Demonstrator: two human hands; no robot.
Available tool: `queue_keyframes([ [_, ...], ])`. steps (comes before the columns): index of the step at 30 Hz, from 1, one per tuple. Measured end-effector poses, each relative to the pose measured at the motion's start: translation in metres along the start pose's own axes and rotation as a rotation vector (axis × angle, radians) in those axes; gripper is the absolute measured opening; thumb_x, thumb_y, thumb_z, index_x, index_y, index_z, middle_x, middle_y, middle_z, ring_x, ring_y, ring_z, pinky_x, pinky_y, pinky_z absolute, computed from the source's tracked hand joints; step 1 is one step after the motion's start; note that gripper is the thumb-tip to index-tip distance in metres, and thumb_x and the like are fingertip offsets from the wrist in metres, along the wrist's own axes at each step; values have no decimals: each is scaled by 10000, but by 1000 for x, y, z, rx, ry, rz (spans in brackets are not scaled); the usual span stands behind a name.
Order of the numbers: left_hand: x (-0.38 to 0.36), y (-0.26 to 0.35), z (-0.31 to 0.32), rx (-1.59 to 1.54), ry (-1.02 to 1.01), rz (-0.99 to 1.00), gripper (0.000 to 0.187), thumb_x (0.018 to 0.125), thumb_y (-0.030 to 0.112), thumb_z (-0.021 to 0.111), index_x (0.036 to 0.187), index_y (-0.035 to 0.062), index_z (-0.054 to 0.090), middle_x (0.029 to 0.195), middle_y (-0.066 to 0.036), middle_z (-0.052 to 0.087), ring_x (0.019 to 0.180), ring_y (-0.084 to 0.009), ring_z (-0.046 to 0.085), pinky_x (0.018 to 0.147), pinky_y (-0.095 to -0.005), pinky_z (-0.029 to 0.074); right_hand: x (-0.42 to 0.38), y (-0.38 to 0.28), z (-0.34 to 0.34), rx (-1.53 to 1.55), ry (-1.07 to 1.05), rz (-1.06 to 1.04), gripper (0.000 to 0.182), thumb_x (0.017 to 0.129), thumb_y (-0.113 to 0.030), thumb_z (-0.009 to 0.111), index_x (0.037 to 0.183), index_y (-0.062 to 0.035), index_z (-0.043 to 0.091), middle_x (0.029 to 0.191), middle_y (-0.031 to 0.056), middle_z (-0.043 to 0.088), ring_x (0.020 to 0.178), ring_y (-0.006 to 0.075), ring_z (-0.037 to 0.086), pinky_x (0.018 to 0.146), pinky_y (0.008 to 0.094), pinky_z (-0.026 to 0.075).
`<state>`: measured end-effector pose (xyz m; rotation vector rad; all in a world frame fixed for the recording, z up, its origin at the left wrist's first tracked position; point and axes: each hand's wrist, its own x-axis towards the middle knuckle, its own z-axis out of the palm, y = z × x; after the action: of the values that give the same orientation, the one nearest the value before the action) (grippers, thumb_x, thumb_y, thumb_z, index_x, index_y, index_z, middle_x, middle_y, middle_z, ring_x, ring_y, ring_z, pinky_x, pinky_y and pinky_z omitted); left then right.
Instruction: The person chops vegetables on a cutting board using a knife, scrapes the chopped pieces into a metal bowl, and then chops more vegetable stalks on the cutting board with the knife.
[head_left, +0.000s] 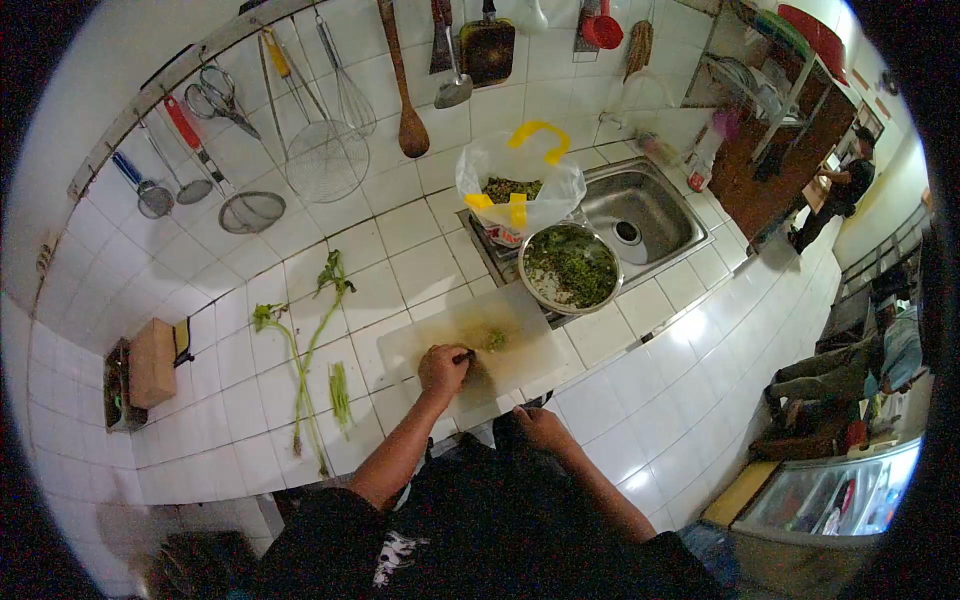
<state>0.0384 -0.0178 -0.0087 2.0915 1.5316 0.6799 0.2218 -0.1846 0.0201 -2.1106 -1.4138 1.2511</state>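
Note:
On a pale cutting board (400, 345), my left hand (443, 371) is closed around a short dark handle (463, 356); no blade can be made out. Just beyond it lies a small heap of chopped greens (494, 341). My right hand (543, 430) is low by the board's front edge, close to my black clothing, its fingers curled; what they hold, if anything, is hidden. Left of the board are long leafy green stalks (309, 375) and a small bundle of cut stems (340, 396). A metal bowl (524, 283) of chopped greens stands behind the board's right end.
Behind the bowl stands a plastic bag (560, 183) with plant scraps, beside the steel sink (690, 225). A wooden spoon (413, 135), strainers (328, 160) and scissors (215, 95) hang on the wall. A brown block (153, 362) sits far left. Two people (848, 185) are at right.

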Motion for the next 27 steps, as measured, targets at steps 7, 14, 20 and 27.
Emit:
queue_keyframes([
  [7,2,3,-2,103,26,37,191,689,176,717,874,133,738,916,-94,691,889,-302,636,814,-415,515,26,-31,-9,-123,-36,-120,634,1000,-465,322,891,70,643,931,339,622,944,516,579,846,564,444],
  [14,11,-5,7,78,10,-23,169,689,181,721,850,131,709,869,-116,683,875,-322,638,758,-442,519,23,-1,-4,-1,-67,-22,631,985,-494,349,899,51,655,932,330,628,948,498,597,848,562,447],
  [20,11,1,-6,124,-59,21,165,700,183,709,852,122,688,828,-101,680,783,-319,651,703,-432,522,26,-26,-20,-122,-91,-9,593,984,-494,346,990,11,656,1000,293,637,1003,472,587,871,541,457],
  [27,14,-6,0,-12,-151,-55,179,696,239,733,850,146,735,819,-102,693,813,-308,662,726,-410,526,6,-18,-43,-125,-53,57,583,979,-510,339,1053,-30,660,1013,274,646,989,466,596,860,537,468],
])
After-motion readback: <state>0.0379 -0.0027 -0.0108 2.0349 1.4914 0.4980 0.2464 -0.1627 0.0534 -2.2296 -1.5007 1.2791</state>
